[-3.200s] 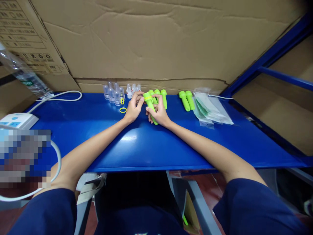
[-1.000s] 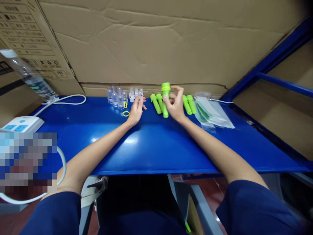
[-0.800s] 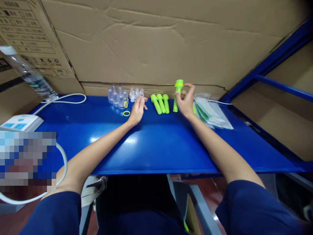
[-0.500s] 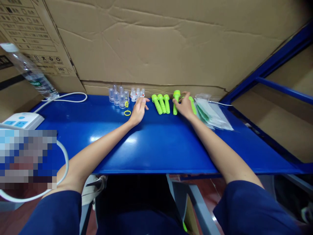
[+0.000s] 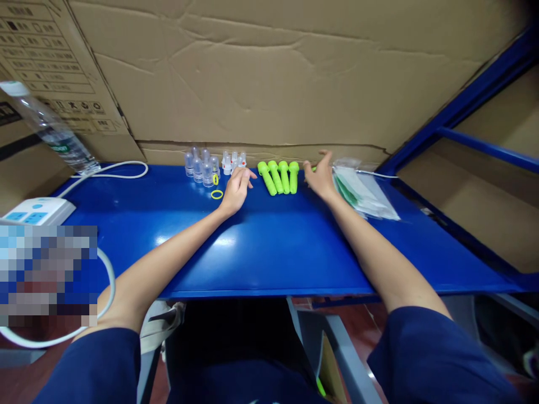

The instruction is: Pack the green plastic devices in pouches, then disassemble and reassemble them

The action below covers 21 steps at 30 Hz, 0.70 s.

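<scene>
Several bright green toy flashlights (image 5: 282, 178) lie side by side near the back of the table. To their right my right hand (image 5: 320, 177) is curled over another green flashlight (image 5: 314, 169), of which only a small bit shows past the fingers. My left hand (image 5: 236, 189) rests on the table left of the row, fingers loosely stretched, with nothing seen in it. Just behind it stand several small clear-and-white pieces (image 5: 232, 161), some with red spots. Left of those are several clear plastic domed caps (image 5: 202, 167). A yellow ring (image 5: 217, 194) lies flat beside my left hand; another yellow ring (image 5: 215, 179) leans on the caps.
Clear plastic bags (image 5: 366, 193) with something green and white lie at the right. A water bottle (image 5: 54, 132) and a white power strip (image 5: 40, 210) with a cable are at the left. Cardboard (image 5: 261, 78) walls the back; a blue metal frame (image 5: 484, 148) borders the right.
The flashlight beside my right hand now lies at the right end of the row. My right hand has moved slightly right, over another flashlight. My left hand has hardly moved.
</scene>
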Each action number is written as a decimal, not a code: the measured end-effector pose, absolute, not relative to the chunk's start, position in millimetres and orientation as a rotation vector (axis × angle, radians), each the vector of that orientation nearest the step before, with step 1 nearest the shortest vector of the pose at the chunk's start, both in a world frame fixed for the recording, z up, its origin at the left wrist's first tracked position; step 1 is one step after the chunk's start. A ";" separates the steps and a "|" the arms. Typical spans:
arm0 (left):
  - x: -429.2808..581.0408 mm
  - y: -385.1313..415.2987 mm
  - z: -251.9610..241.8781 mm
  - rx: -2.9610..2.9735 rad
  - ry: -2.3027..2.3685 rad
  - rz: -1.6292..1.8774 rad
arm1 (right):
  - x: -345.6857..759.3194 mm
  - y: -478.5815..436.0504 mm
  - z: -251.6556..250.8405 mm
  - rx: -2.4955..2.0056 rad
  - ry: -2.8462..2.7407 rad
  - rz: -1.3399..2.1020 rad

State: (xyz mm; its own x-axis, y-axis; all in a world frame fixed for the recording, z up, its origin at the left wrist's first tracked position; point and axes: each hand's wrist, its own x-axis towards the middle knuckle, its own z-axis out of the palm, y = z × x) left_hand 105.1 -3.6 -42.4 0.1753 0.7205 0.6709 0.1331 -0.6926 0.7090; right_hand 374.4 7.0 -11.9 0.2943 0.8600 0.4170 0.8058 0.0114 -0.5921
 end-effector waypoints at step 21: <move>106.6 -44.1 -28.6 2.532 1.805 0.978 | 418.7 12.1 -24.7 -1.957 -1.609 -0.130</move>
State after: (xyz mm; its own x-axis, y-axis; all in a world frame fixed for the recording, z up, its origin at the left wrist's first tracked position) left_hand 106.6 -44.1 -28.6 0.2094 0.8219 0.5297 0.8926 -0.3819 0.2397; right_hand 418.7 12.1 -24.7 0.2622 0.8627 0.4325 0.9209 -0.0897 -0.3793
